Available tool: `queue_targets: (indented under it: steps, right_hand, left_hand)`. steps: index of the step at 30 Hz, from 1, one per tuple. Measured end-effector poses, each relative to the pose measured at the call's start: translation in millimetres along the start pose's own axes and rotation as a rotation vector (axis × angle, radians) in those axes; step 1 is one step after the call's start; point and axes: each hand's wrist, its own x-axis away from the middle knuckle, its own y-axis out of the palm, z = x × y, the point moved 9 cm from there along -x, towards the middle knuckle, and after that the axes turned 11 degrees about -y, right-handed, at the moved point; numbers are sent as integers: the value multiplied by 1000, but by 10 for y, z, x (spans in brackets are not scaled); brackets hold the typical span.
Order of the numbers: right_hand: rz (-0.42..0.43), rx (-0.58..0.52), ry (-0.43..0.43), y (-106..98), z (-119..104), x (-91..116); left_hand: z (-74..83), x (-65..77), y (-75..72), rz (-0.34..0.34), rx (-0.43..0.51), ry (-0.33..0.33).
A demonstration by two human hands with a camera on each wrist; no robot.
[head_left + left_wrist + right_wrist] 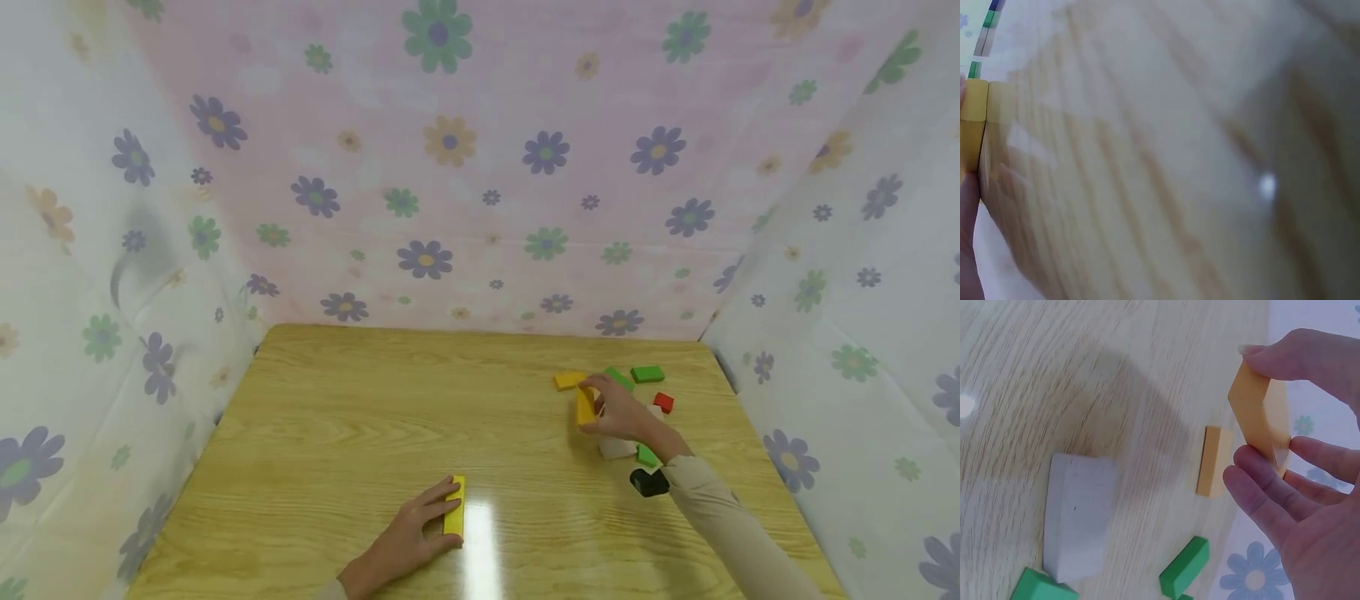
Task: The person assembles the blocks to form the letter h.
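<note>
On the wooden table, my left hand [405,533] holds a yellow block [454,510] lengthwise, thumb at its near end and fingertips along its far part. Only the edge of that block [972,119] and some finger show in the left wrist view. At the right side my right hand [621,414] pinches an orange block [585,407] between thumb and fingertips. In the right wrist view the orange block [1259,412] is tilted and raised above the table. A second orange block [1213,461] lies flat beyond it.
Around my right hand lie a white block [1082,515], several green blocks [647,374] and a red block [663,402]. A black object [648,482] sits at the right sleeve's cuff. Flowered cloth [480,208] walls the table's back and both sides.
</note>
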Motion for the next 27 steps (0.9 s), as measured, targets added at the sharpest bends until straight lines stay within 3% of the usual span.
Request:
queue_targets:
  steps: [16,27]
  right_hand:
    - [-28,17,-84,87,-491,-138]
    - [-47,-47,-111,253,-719,-261]
  left_hand:
    - [-18,-69,15,-40,-18,-67]
    - [11,-87,34,-48,-52,-112]
